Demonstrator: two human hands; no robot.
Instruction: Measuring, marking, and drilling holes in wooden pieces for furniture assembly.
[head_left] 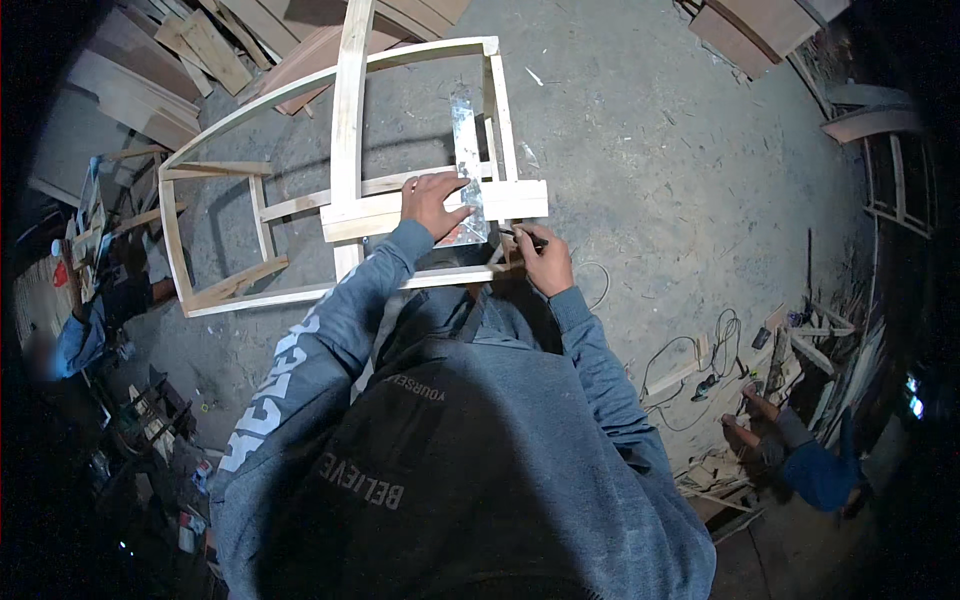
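Over the wooden frame, marking in progress — square down, pencil on.

From my remote seat I see the left hand [432,203] laid flat, fingers spread, pressing a metal square [466,165] onto the flat batten [500,199] that lies across the wooden frame [330,170] on the concrete floor [650,150]. Right hand [543,258], just near of the batten's right end, has its fingers bunched in a pinch on a dark pencil [524,236] — tip at the wood beside the square. I'd say the frame's mostly assembled and the layout marking is underway; I can't make out any finished line. Scrap boards [150,70] sit far left.
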